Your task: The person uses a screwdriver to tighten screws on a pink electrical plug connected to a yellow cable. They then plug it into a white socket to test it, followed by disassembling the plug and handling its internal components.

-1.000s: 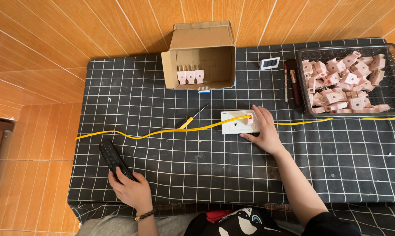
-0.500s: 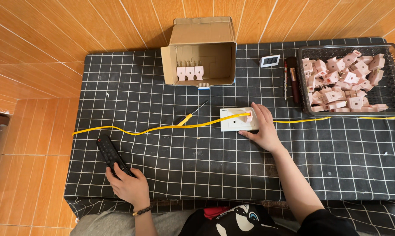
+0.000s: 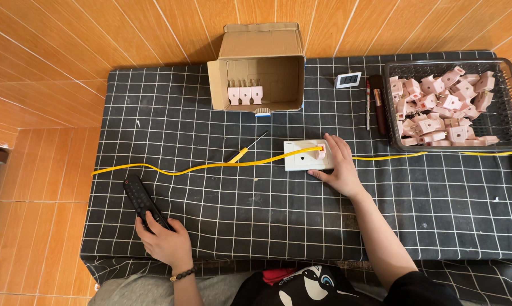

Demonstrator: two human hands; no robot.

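Gripping a long black remote control (image 3: pixel 141 202) near the tabletop's front edge, the left hand (image 3: pixel 166 245) curls tight; the right hand (image 3: pixel 340 168) lies flat on a white plastic socket plate (image 3: pixel 306 156).

Both forearms are bare. A dark beaded bracelet (image 3: pixel 182 275) circles the wrist below the left hand's (image 3: pixel 164 243) fingers. The right arm shows a black sleeve (image 3: pixel 423 290) at the elbow.

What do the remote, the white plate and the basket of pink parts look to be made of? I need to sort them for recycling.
Remote control: matte black plastic, by its dull moulded look. White socket plate: smooth plastic, evenly white. Basket: probably thin metal wire, seen as a dark open grid. Pink plug parts: likely moulded plastic.
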